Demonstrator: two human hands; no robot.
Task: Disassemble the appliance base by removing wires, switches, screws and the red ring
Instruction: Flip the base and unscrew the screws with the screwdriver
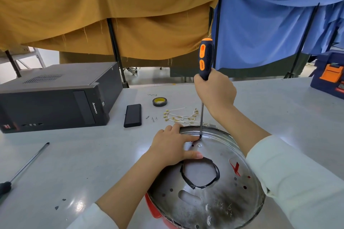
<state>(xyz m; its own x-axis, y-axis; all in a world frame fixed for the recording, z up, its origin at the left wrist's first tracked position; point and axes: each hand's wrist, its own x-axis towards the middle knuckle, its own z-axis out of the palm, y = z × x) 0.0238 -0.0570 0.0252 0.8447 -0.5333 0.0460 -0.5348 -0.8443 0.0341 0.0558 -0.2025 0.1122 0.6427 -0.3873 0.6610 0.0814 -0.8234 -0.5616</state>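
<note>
head view, round dished steel base [214, 188] on grey table [93, 163], red ring [154, 210] at its lower edge, left hand [171, 147] flat on rim, fingers spread, right hand [214, 89] gripping upright rubbery orange-black screwdriver [204, 57], tip on a screw [200, 138], loose wires [181, 116] behind

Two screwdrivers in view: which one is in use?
The orange-and-black-handled screwdriver, upright in the right hand; the other screwdriver lies untouched at the table's left.

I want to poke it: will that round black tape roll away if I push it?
Probably not: the tape roll lies flat on the table, so it would likely slide. Stood on edge, it could roll. It looks small, so probably light.
</note>
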